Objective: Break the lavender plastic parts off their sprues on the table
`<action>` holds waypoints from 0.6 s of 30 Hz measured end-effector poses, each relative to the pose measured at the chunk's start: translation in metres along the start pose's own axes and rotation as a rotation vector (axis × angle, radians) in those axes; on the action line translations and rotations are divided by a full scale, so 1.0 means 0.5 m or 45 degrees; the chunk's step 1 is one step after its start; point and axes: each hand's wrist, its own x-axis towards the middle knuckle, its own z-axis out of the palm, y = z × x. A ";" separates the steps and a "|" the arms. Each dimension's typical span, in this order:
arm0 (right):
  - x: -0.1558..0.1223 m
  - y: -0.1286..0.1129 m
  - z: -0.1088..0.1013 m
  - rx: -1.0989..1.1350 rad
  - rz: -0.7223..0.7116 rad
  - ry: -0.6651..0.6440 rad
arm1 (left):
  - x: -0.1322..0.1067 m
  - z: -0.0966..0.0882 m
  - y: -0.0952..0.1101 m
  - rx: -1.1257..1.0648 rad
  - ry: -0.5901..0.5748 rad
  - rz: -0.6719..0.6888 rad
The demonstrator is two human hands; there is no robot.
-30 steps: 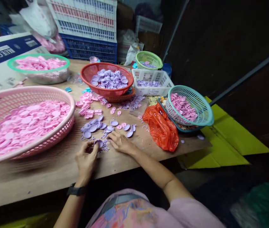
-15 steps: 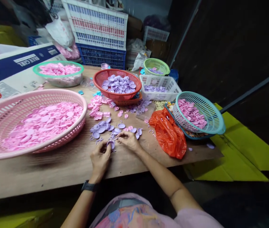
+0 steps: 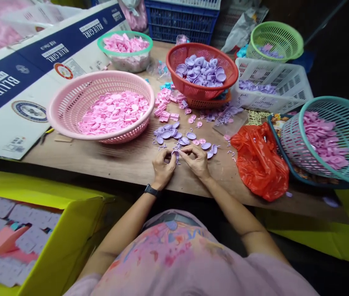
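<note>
My left hand (image 3: 163,165) and my right hand (image 3: 196,160) meet over the wooden table (image 3: 106,158), fingers pinched together on one small purple plastic piece (image 3: 175,154). A black watch (image 3: 151,190) sits on the left wrist. Just beyond the fingertips lies a scatter of loose purple discs (image 3: 174,135) and a few small pink bits (image 3: 192,120). A heap of pink rectangular parts (image 3: 165,102) lies farther back.
A pink basket of pink discs (image 3: 69,107) stands left, a red basket of purple parts (image 3: 203,88) behind, a white crate (image 3: 285,88) and a teal basket (image 3: 347,135) right. An orange bag (image 3: 262,164) lies right of my hands. A printed carton (image 3: 14,94) and a yellow box (image 3: 69,230) are left.
The camera has swung left and down, so the table sits higher in view. Both hands have come together on the purple piece, the right hand closing in from the scattered discs.
</note>
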 end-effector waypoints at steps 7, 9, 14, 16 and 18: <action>0.000 -0.008 0.007 -0.059 0.007 -0.045 | -0.004 0.002 0.004 -0.050 -0.001 -0.040; -0.001 -0.007 0.008 -0.064 0.035 -0.062 | -0.005 0.003 0.005 -0.072 -0.002 -0.058; -0.005 -0.003 0.008 -0.079 0.110 -0.080 | -0.008 0.003 0.004 0.034 -0.018 -0.031; -0.007 -0.003 0.008 -0.091 0.124 -0.081 | -0.010 0.002 0.003 0.133 -0.028 0.037; -0.008 -0.004 0.008 -0.110 0.127 -0.075 | -0.012 0.001 0.001 0.233 -0.036 0.127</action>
